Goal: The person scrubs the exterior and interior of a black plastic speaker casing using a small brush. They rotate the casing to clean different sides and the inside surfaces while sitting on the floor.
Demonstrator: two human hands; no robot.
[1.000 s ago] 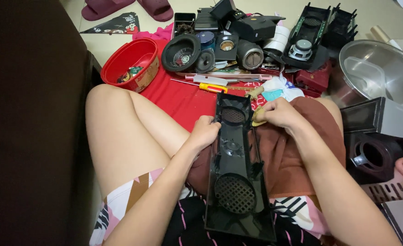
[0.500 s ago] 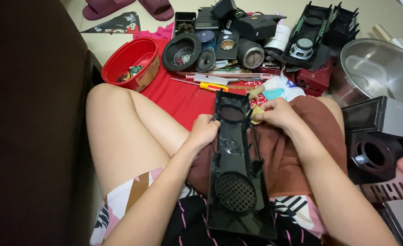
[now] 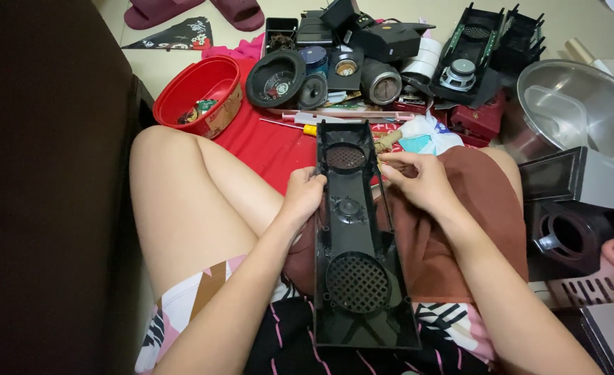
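The long black plastic speaker front panel [image 3: 357, 243] with two round grilles lay along the lap at frame centre. The left hand [image 3: 303, 198] gripped its left edge, fingers closed. The right hand [image 3: 418, 182] pinched the upper right rim. Judged step: panel inspection; next move required a firm hold on both edges.

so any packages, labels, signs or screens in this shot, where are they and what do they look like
Red box: on the floor right of the speaker parts, flat, dark red.
Black pennant: on the floor at top left, triangular, black with white print.
Red bowl: by the left knee, round, with a patterned band on its side.
No screens show.
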